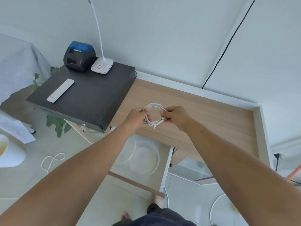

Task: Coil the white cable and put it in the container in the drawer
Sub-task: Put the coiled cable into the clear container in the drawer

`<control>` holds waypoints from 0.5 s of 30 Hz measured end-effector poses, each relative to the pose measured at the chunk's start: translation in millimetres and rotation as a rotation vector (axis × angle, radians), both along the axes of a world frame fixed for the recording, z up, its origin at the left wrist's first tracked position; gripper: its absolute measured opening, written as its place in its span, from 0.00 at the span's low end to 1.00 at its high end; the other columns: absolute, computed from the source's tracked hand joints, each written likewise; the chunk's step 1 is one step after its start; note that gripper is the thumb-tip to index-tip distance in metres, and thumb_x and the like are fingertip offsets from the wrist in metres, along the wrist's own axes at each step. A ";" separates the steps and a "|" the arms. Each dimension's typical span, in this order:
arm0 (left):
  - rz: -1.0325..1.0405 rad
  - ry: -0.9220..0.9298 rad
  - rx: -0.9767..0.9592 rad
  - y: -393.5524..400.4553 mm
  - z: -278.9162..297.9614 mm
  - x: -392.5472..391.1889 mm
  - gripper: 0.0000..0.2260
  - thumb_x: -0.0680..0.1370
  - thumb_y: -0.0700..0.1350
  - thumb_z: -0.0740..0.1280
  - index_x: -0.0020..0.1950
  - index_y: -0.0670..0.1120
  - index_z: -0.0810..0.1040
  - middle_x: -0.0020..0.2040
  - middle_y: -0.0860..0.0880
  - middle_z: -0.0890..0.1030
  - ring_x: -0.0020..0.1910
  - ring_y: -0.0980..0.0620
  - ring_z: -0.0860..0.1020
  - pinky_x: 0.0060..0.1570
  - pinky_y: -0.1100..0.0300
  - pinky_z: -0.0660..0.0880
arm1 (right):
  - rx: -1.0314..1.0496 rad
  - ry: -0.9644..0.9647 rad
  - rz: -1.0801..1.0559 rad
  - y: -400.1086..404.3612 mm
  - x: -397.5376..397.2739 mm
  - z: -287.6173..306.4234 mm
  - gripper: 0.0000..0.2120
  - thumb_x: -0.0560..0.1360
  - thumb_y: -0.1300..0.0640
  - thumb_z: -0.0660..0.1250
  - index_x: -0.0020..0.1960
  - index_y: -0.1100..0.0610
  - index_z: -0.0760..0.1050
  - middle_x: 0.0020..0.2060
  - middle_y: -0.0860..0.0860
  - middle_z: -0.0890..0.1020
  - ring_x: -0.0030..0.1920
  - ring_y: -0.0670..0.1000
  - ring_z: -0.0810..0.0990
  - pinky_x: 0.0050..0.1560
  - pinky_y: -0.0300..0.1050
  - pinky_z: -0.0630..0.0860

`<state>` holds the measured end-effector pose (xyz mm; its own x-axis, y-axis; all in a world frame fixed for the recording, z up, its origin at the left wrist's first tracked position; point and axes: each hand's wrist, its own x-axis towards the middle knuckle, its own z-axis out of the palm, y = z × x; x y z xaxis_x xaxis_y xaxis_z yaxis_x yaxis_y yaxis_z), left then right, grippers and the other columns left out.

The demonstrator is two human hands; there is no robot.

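Observation:
The white cable [154, 106] is wound into a small round coil and hangs in the air above the wooden desk [203, 115]. My left hand [137, 117] grips the coil's left side, and my right hand [175, 116] pinches its right side, with a cable end sticking out at the bottom. Below my hands the drawer [166, 170] stands pulled out. A round clear container [156, 159] sits inside it, partly hidden by my left forearm.
A black box [91, 95] on the left carries a remote [60, 90], a label printer [79, 56] and a white lamp base [101, 66]. A white rope loop [52, 160] lies on the floor. A black wire [228, 44] runs down the wall.

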<state>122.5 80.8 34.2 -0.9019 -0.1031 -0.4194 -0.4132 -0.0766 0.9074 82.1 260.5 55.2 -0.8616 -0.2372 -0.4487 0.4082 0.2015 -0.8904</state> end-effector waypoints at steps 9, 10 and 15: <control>0.460 -0.085 0.076 20.8 -77.2 109.9 0.14 0.76 0.49 0.73 0.35 0.41 0.82 0.34 0.43 0.82 0.34 0.46 0.81 0.40 0.51 0.84 | 0.176 -0.102 0.007 -15.2 83.9 -45.7 0.05 0.74 0.65 0.73 0.49 0.64 0.82 0.33 0.59 0.81 0.27 0.51 0.84 0.32 0.39 0.82; 0.483 -0.117 0.092 26.2 -86.5 119.4 0.14 0.76 0.48 0.72 0.34 0.42 0.82 0.33 0.43 0.82 0.34 0.46 0.81 0.40 0.51 0.84 | 0.215 -0.109 0.011 -13.9 92.1 -52.2 0.07 0.74 0.65 0.73 0.51 0.65 0.82 0.32 0.59 0.81 0.26 0.51 0.84 0.29 0.37 0.80; 0.442 -0.323 0.157 43.0 -123.2 154.4 0.14 0.80 0.41 0.66 0.36 0.42 0.82 0.38 0.43 0.83 0.40 0.42 0.83 0.45 0.50 0.84 | 0.352 -0.117 -0.010 -10.9 117.7 -84.4 0.08 0.74 0.62 0.73 0.53 0.63 0.82 0.30 0.56 0.81 0.26 0.51 0.83 0.32 0.40 0.82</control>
<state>276.9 123.8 -89.0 -0.6106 -0.3554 -0.7077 -0.5662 -0.4289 0.7039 199.8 249.5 -29.3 -0.8012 -0.0424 -0.5968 0.5065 0.4828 -0.7143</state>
